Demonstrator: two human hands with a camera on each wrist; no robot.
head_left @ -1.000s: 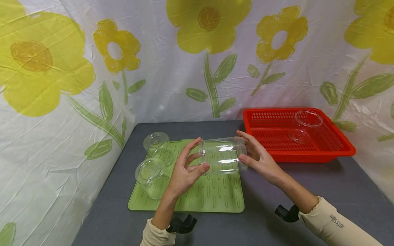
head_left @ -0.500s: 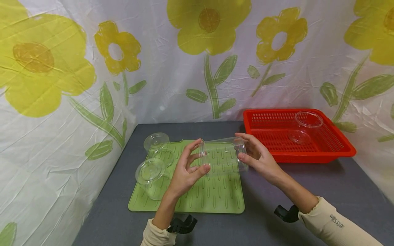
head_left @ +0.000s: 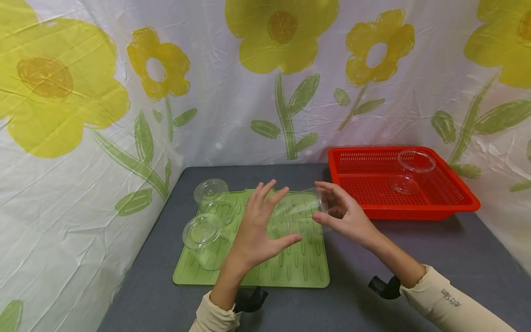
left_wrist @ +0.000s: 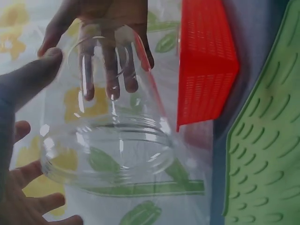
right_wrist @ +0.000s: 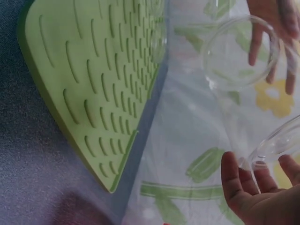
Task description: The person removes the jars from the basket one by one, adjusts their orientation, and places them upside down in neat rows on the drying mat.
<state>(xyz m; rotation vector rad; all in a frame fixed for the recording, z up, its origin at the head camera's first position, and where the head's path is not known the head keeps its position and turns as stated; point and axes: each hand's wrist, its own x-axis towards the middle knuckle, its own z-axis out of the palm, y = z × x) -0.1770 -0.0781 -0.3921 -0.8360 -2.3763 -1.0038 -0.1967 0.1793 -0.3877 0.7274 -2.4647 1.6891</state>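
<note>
A clear plastic cup (head_left: pixel 296 214) lies sideways in the air above the green ridged mat (head_left: pixel 298 274). My right hand (head_left: pixel 352 216) grips one end of it, thumb in front and fingers behind. My left hand (head_left: pixel 259 230) is at the other end with its fingers spread; in the left wrist view the cup's wide rim (left_wrist: pixel 108 171) lies close to those fingers (left_wrist: pixel 35 199). Whether they touch it I cannot tell. On the mat's left side stand two more clear cups, a front cup (head_left: pixel 203 230) and a back cup (head_left: pixel 210 190).
A red perforated basket (head_left: pixel 394 211) stands at the back right of the dark grey table (head_left: pixel 352 299), with a clear cup (head_left: pixel 416 167) inside. A white flowered cloth (head_left: pixel 215 115) hangs behind and to the left of the table.
My left hand has let go of the cup's end and spread its fingers. My right hand has shifted slightly left, still gripping the cup.
</note>
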